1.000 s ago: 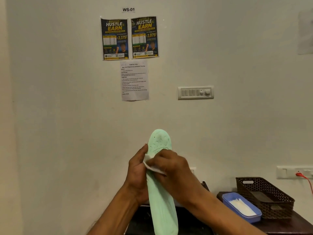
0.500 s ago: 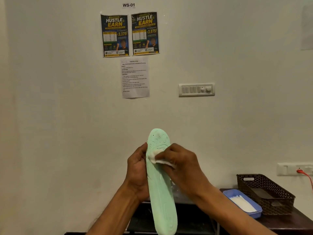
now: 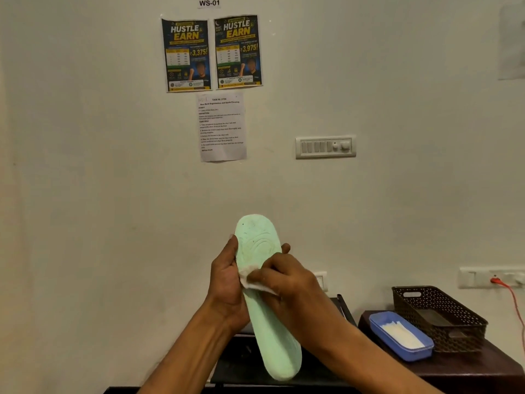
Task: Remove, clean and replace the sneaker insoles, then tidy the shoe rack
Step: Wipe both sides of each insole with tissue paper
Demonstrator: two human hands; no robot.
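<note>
Cleaning step. Our left hand (image 3: 227,282) wraps closed round the green insole (image 3: 267,308), held upright before the wall. Our right hand (image 3: 284,280) pinches a white wipe (image 3: 250,280) against its middle. Next: probably rub toward the heel.

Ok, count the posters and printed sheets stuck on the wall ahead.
4. Two "Hustle & Earn" posters side by side, left poster and right poster; the task sheet just below them; the small WS-01 label above. A pale sheet at the right edge may be another.
</note>
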